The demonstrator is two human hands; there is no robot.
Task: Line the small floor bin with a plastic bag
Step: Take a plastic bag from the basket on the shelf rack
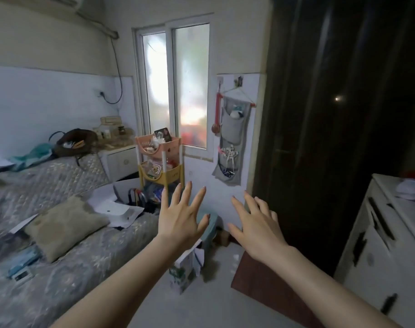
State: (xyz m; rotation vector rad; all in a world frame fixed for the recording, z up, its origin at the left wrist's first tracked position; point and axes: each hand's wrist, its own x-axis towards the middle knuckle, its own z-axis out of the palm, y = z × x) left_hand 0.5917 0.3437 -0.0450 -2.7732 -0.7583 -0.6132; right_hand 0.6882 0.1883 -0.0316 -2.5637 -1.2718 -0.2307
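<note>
My left hand (pixel 181 215) and my right hand (pixel 256 223) are stretched out in front of me, fingers spread, holding nothing. Behind and between them a small teal object (pixel 212 222), possibly the floor bin or a stool, stands on the floor by the wall; my left hand hides most of it. I see no plastic bag that I can tell apart.
A bed (pixel 59 245) with a cushion and papers fills the left. A pink and yellow trolley (pixel 161 162) stands under the window. A white carton (pixel 185 268) and a brown mat (pixel 268 287) lie on the floor. A white cabinet (pixel 386 245) is at right, a dark door (pixel 331 114) behind.
</note>
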